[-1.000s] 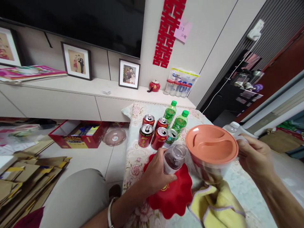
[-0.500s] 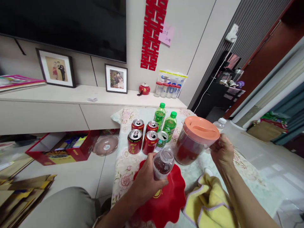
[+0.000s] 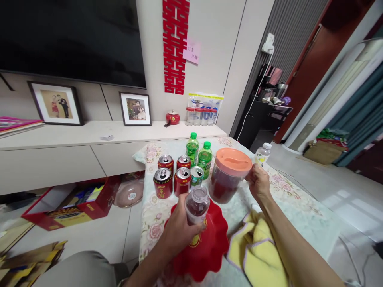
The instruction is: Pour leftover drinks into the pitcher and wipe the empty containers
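Observation:
My left hand (image 3: 177, 227) is wrapped round a small clear bottle (image 3: 196, 205) with no cap and dark red drink in it, held above a red scalloped plate (image 3: 206, 245). My right hand (image 3: 257, 183) grips the handle of a clear pitcher (image 3: 225, 181) with an orange lid and dark red liquid inside. The pitcher stands upright on or just over the floral tablecloth (image 3: 287, 199), a little right of the bottle. A yellow cloth (image 3: 257, 251) lies under my right forearm.
Several red cans (image 3: 163, 182), a green can (image 3: 196, 175) and two green-capped bottles (image 3: 198, 152) stand behind the bottle. A white-capped bottle (image 3: 262, 153) is behind the pitcher. A red box (image 3: 60, 207) and a pink lid (image 3: 128, 193) lie on the floor at left.
My right hand has carried the pitcher away from the camera and lowered it toward the table, upright. The left hand keeps the bottle in place. The view has panned to the right.

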### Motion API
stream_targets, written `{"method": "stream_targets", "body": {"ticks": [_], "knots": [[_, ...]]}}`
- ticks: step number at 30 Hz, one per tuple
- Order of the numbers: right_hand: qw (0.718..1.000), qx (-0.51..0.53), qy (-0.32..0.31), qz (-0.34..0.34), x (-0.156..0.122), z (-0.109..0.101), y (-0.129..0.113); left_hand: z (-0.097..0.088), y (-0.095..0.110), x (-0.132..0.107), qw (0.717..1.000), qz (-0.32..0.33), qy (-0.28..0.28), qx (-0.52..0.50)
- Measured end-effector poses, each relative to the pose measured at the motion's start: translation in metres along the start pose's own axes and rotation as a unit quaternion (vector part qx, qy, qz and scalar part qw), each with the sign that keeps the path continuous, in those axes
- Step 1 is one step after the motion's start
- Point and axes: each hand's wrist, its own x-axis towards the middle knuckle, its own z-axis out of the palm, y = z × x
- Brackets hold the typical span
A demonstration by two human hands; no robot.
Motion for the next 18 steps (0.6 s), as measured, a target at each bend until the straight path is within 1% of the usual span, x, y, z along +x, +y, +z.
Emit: {"method": "stream_targets", "body": {"ticks": [2,4,6,9,12,14,18], "knots": [[0.999,-0.041,-0.013,0.011,-0.001,-0.004,-0.005,0.001,-0.003,0.001,1.000,-0.001,0.001,0.010],[0.995,-0.089,-0.028,0.023,-0.004,-0.014,-0.014,0.002,-0.006,0.002,1.000,-0.003,0.007,0.018],[0.988,-0.142,-0.038,0.037,-0.011,-0.029,-0.022,0.003,-0.007,0.002,1.000,-0.003,0.014,0.028],[0.970,-0.232,-0.035,0.068,-0.024,-0.060,-0.030,0.004,-0.005,0.001,0.999,-0.008,0.018,0.030],[0.943,-0.314,-0.042,0.103,-0.040,-0.091,-0.027,0.004,0.000,-0.001,1.000,0.001,0.022,0.002],[0.928,-0.351,-0.061,0.112,-0.050,-0.107,-0.020,0.005,0.001,-0.002,0.999,0.002,0.029,-0.018],[0.906,-0.393,-0.118,0.106,-0.067,-0.123,-0.005,0.009,-0.001,-0.003,0.998,0.002,0.044,-0.042]]}}
